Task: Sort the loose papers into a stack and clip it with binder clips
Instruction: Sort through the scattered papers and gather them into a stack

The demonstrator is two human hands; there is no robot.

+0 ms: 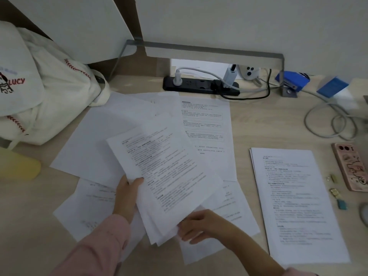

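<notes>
Pale wooden desk [258, 124] is strewn with loose papers [93, 140]; a tidy stack [294, 196] lies apart at the right, near the binder clips [334, 193], probably ready for clipping. Left hand [127, 196] grips a fanned bundle [169, 172] by its edge and right hand [199, 222] pinches its lower corner, seemingly to square it.

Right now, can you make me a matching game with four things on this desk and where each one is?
Things:
1. bag
2. power strip
3. phone
4. printed sheets

Places:
A. gripped by the left hand and the right hand
B. right edge of the desk, beside the small clips
C. far left of the desk
D. back of the desk, with plugs in it

Pairs: 1-C, 2-D, 3-B, 4-A
</notes>
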